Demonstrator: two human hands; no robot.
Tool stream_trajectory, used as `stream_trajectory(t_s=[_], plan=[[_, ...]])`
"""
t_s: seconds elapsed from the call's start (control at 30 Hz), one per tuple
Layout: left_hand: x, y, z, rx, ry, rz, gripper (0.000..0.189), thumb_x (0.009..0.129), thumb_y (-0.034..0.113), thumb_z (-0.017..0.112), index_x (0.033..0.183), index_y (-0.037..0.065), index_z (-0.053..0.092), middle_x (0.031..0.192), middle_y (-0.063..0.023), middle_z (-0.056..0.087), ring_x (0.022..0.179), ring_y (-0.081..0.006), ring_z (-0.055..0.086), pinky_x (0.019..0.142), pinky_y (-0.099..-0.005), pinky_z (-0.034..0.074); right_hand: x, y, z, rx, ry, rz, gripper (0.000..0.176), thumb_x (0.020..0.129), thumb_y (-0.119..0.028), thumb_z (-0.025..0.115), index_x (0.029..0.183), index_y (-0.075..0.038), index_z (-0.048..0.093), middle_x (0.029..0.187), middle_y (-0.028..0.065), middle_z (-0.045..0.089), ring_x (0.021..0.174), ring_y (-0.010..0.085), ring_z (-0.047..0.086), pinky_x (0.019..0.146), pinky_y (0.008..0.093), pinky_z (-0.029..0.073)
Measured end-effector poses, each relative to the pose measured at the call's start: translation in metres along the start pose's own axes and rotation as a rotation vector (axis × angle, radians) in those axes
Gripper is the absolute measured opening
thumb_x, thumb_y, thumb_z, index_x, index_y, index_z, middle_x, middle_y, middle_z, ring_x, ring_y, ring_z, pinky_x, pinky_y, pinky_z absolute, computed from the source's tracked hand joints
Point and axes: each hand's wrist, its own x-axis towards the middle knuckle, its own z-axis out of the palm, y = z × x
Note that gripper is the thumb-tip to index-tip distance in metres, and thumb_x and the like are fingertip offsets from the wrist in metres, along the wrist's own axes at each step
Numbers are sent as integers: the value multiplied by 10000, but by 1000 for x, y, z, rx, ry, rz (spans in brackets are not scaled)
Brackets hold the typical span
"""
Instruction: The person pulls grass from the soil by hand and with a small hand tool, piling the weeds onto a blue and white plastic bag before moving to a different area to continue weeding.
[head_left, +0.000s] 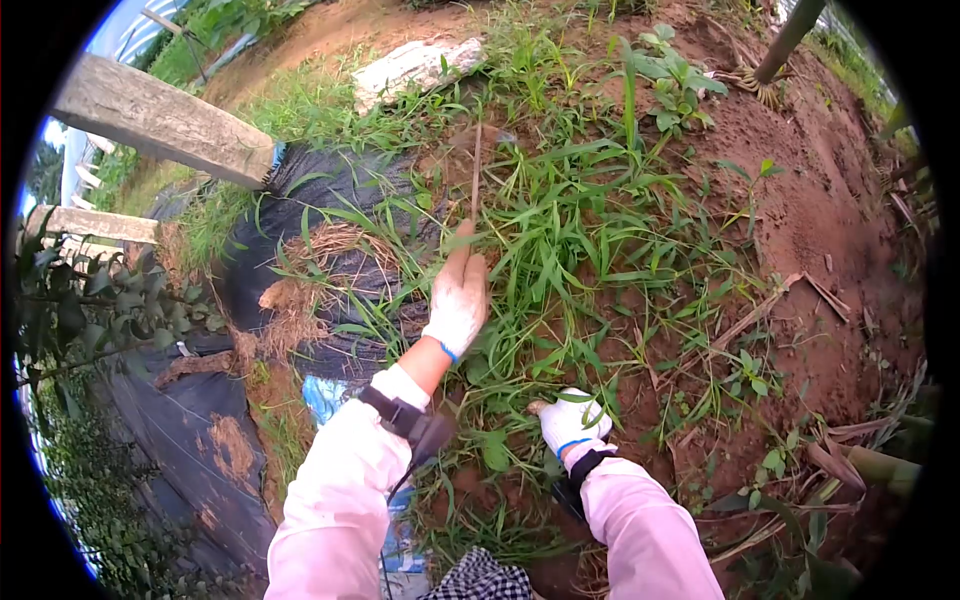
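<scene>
Weedy soil [815, 225] beneath; left hand [458, 303] grips a thin rod [477, 172] extending ahead, right hand [575, 420] is curled closed.

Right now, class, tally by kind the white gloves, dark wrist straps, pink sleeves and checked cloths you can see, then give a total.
White gloves: 2
Dark wrist straps: 2
Pink sleeves: 2
Checked cloths: 1
Total: 7
</scene>
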Motion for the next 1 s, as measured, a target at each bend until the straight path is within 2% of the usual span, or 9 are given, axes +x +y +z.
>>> stream_trajectory(t_s=[0.03, 0.2, 0.33, 0.4, 0.47, 0.67, 0.7, 0.83, 1.0], plan=[[33, -4, 2, 197, -17, 168, 449, 936, 75, 438, 1360, -72, 421, 1407, -276, 425, 983, -388, 604, 883, -396, 479, -1, -1, -2, 9, -5, -12, 477, 737, -540, 714, 822, -70, 709, 780, 167, 691, 743, 356, 674, 648, 461, 482], [-11, 18, 56, -9, -81, -85, 529, 956, 163, 420, 1469, 73, 325, 1322, -284, 507, 1198, -365, 549, 965, -358, 429, -2, 0, -4, 33, -24, -40, 486, 741, -546, 711, 829, -68, 710, 785, 163, 693, 746, 351, 676, 643, 462, 487], [-26, -10, 54, 30, -46, 81, 531, 962, 178, 433, 1480, 156, 317, 839, -259, 609, 712, -357, 601, 708, -411, 479, -5, 1, -4, -35, 36, -49, 520, 744, -583, 690, 824, -70, 708, 779, 168, 689, 754, 369, 673, 652, 464, 493], [-25, -13, 49, 21, -177, -126, 523, 964, 158, 443, 1473, 154, 324, 957, -293, 608, 803, -397, 624, 721, -417, 484, -4, -3, -8, -42, -41, 12, 508, 761, -576, 672, 807, -71, 707, 738, 160, 683, 716, 363, 669, 646, 460, 495], [-49, -4, 37, -70, -180, -171, 468, 967, 134, 438, 1424, 40, 399, 1082, -116, 635, 904, -130, 559, 810, -254, 453, 0, 2, 2, -55, 11, -26, 498, 763, -568, 671, 816, -74, 711, 750, 154, 689, 715, 348, 673, 641, 457, 498], [-111, -1, -12, -11, -329, -365, 540, 931, 90, 472, 1458, 106, 357, 1174, -311, 576, 1025, -365, 649, 843, -384, 501, 4, 4, 12, -103, 1, -2, 494, 733, -592, 694, 831, -108, 716, 772, 126, 696, 723, 314, 682, 622, 441, 497], [-126, -9, -13, 29, -202, -99, 518, 933, 107, 469, 1443, 106, 376, 1084, -337, 581, 927, -413, 658, 784, -420, 505, 1, 3, 8, -120, 2, -26, 492, 736, -586, 704, 815, -100, 710, 743, 114, 691, 706, 299, 682, 610, 439, 492], [-227, 1, -79, 33, -359, -306, 523, 952, 114, 417, 1458, 13, 331, 1432, -254, 420, 1355, -331, 404, 1090, -338, 327, -2, -3, 0, -63, -29, 51, 497, 741, -602, 699, 814, -110, 715, 730, 98, 697, 707, 293, 681, 623, 431, 485], [-206, -8, -108, 282, -181, -118, 524, 946, 104, 421, 1453, 1, 334, 1338, -245, 518, 1151, -312, 585, 931, -336, 452, -6, -7, -5, -70, -50, 66, 497, 746, -602, 689, 872, -123, 722, 898, 119, 710, 867, 322, 672, 736, 452, 478]])
